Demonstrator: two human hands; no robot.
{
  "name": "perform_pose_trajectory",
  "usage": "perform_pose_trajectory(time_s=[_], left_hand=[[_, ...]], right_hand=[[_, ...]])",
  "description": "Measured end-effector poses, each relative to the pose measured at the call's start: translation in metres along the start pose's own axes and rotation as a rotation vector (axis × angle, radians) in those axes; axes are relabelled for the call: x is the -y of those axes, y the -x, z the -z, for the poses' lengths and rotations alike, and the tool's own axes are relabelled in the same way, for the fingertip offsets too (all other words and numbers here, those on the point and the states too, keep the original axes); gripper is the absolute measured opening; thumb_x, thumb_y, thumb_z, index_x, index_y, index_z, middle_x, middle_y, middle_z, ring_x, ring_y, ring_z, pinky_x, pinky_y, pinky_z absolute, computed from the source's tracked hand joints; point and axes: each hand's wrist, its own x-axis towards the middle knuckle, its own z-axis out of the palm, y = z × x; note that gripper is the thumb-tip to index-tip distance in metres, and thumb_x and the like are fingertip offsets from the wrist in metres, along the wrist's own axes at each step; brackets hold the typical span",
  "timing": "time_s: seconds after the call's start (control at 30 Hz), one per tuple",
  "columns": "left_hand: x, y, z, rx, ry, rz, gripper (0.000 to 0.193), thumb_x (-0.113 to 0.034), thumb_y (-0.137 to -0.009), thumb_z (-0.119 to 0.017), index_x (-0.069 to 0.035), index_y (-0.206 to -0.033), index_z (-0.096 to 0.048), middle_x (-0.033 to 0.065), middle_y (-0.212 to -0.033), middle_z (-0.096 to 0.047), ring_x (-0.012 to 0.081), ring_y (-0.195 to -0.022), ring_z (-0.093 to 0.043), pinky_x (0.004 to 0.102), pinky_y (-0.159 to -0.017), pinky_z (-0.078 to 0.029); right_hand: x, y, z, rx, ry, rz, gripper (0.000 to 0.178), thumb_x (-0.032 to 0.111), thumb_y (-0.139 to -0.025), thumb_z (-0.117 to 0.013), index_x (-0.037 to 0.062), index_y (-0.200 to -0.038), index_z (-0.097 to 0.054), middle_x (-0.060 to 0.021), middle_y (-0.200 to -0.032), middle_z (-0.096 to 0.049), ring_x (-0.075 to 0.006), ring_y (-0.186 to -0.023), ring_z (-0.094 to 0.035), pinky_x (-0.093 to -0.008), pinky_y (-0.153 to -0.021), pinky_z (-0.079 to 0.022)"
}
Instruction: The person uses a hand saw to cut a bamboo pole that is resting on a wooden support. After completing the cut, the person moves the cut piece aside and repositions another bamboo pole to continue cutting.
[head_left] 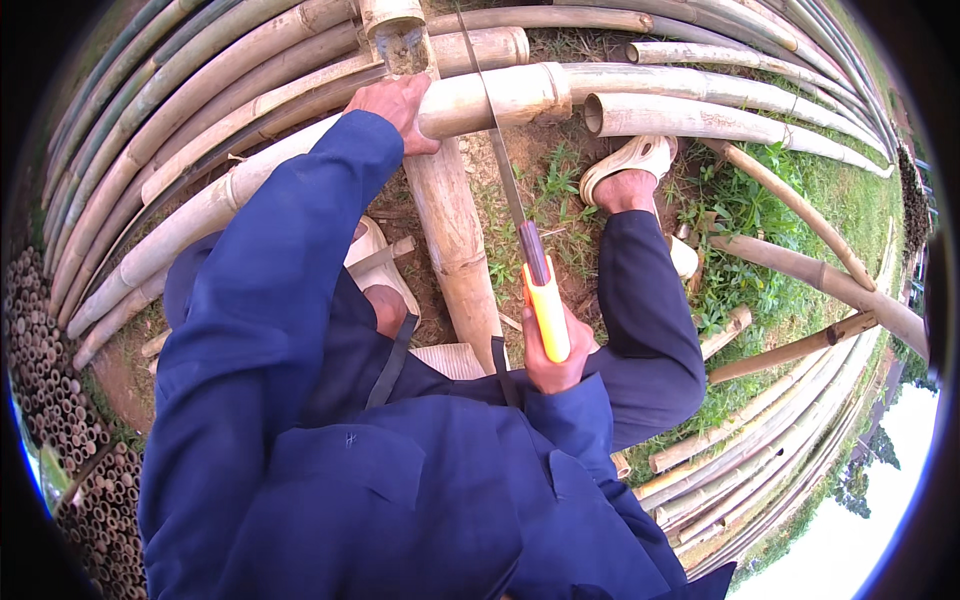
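Observation:
A thick bamboo pole (497, 98) lies crosswise over another bamboo length (452, 235) that slopes away from me. My left hand (397, 108) is wrapped over the thick pole, gripping it left of the saw. In my right hand (560, 352) is a hand saw (508, 165) with a yellow and orange handle; the fingers are closed around that handle. The long thin blade points away from me and crosses the thick pole near its right end, close to a node ring. Whether the teeth have cut into the bamboo I cannot tell.
Bamboo poles (200, 90) lie side by side at the far left, and more poles (740, 115) at the far right. Propped poles (800, 270) stand at the right over green weeds. Stacked cut bamboo (100, 500) is at the left edge. My sandalled foot (630, 170) rests right of the saw.

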Motion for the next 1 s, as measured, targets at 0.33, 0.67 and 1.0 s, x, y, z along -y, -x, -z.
perform_pose_trajectory(time_s=[0.33,0.67,1.0], left_hand=[[0.000,-0.006,0.009,-0.001,0.011,0.012,0.075,-0.046,-0.066,-0.084,-0.006,-0.126,-0.061,0.0175,-0.123,-0.071,0.0375,-0.114,-0.069,0.0495,-0.096,-0.056],[0.003,-0.002,0.006,-0.044,0.003,-0.020,0.078,-0.048,-0.068,-0.087,-0.005,-0.126,-0.058,0.0190,-0.123,-0.070,0.0382,-0.113,-0.070,0.0482,-0.097,-0.057],[0.000,0.000,0.008,-0.053,-0.028,-0.019,0.076,-0.052,-0.070,-0.085,-0.003,-0.122,-0.058,0.0195,-0.122,-0.070,0.0389,-0.111,-0.071,0.0495,-0.095,-0.058]], right_hand=[[-0.011,-0.080,-0.056,-0.062,-0.174,0.040,0.009,0.004,-0.092,-0.074,-0.0015,-0.096,-0.070,-0.0128,-0.070,-0.065,-0.0204,-0.058,-0.065,-0.0345,-0.059,-0.051],[0.017,0.061,0.034,-0.047,0.106,0.034,0.014,-0.004,-0.085,-0.076,-0.0036,-0.098,-0.073,-0.0167,-0.079,-0.071,-0.0314,-0.066,-0.073,-0.0376,-0.061,-0.055],[-0.001,-0.052,-0.036,-0.028,-0.103,0.005,0.009,0.004,-0.093,-0.072,-0.0024,-0.098,-0.070,-0.0156,-0.073,-0.067,-0.0254,-0.064,-0.070,-0.0364,-0.063,-0.053]])
